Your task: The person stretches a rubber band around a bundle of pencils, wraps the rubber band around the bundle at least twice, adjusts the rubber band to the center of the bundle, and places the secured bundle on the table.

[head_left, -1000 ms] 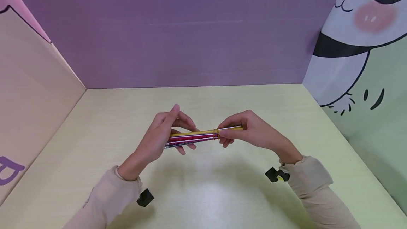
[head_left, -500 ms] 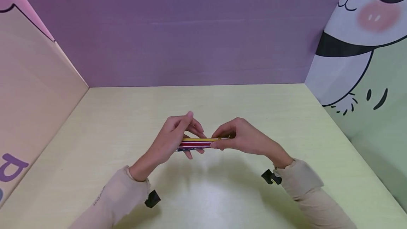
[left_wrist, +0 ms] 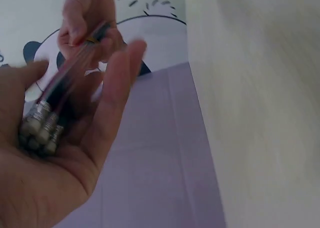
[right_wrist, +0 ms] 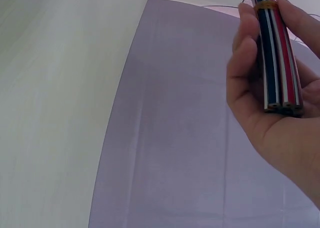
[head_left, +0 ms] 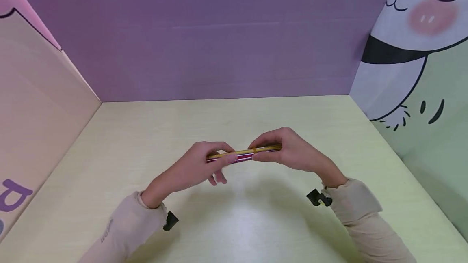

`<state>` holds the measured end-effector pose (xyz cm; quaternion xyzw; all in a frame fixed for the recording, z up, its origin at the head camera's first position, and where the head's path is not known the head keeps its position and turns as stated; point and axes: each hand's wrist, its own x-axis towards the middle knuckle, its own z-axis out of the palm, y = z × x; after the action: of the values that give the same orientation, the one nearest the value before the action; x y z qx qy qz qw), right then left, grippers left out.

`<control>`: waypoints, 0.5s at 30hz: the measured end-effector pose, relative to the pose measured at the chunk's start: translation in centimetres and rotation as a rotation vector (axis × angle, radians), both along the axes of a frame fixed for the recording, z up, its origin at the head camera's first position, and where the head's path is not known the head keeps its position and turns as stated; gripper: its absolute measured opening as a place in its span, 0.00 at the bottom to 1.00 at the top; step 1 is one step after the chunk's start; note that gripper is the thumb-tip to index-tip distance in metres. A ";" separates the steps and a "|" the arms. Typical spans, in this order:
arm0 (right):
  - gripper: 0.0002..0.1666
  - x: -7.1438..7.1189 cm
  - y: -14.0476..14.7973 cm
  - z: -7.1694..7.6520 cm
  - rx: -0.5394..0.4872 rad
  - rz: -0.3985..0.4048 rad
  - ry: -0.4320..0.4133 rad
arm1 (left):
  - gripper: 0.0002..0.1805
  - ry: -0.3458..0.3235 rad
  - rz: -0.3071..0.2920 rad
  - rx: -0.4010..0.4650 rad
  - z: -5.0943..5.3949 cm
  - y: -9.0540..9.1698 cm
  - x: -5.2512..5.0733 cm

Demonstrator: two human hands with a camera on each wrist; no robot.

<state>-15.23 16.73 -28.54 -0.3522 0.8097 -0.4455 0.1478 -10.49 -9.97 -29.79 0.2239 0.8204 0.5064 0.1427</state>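
A bundle of striped pencils (head_left: 244, 157) is held above the table between both hands. My left hand (head_left: 195, 166) holds its left end, with the thumb across the near side and the index finger behind. In the left wrist view the metal-banded eraser ends (left_wrist: 42, 125) lie by the palm, partly blurred. My right hand (head_left: 294, 151) grips the other part between thumb and fingers. A yellowish rubber band (right_wrist: 266, 5) goes round the bundle beside the right fingertips. Flat, unsharpened ends (right_wrist: 283, 107) show near the right palm.
A pale wooden table (head_left: 234, 226) lies beneath the hands. A purple wall (head_left: 226, 44) closes the back, a pale panel (head_left: 40, 104) the left, and a green panel with a panda drawing (head_left: 431, 145) the right.
My left hand's raised thumb has come down across the pencils. Both hands moved inward and lower, then the right drew back out and up. The rubber band was hidden briefly and shows again.
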 end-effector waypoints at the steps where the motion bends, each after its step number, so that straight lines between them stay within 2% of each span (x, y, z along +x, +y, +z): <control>1: 0.08 0.0 0.0 -0.1 -0.009 -0.007 -0.003 | 0.12 0.014 -0.019 -0.027 -0.1 0.0 0.0; 5: 0.08 -0.2 -0.2 -0.4 -0.003 -0.023 -0.009 | 0.08 0.101 -0.104 -0.123 -0.3 -0.1 0.1; 8: 0.11 -0.4 0.1 -0.6 0.063 -0.012 -0.008 | 0.08 0.186 -0.151 -0.204 -0.3 -0.3 0.1; 12: 0.09 -0.9 0.8 -0.8 0.147 0.044 0.019 | 0.10 0.285 -0.165 -0.276 -0.4 -0.5 -0.2; 15: 0.07 -1.3 1.1 -0.8 0.142 0.086 0.035 | 0.09 0.286 -0.140 -0.237 -0.8 -0.7 -0.7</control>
<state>-16.54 17.86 -29.36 -0.3832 0.8258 -0.3739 0.1774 -11.16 -10.69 -30.59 0.3317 0.8685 0.3583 0.0850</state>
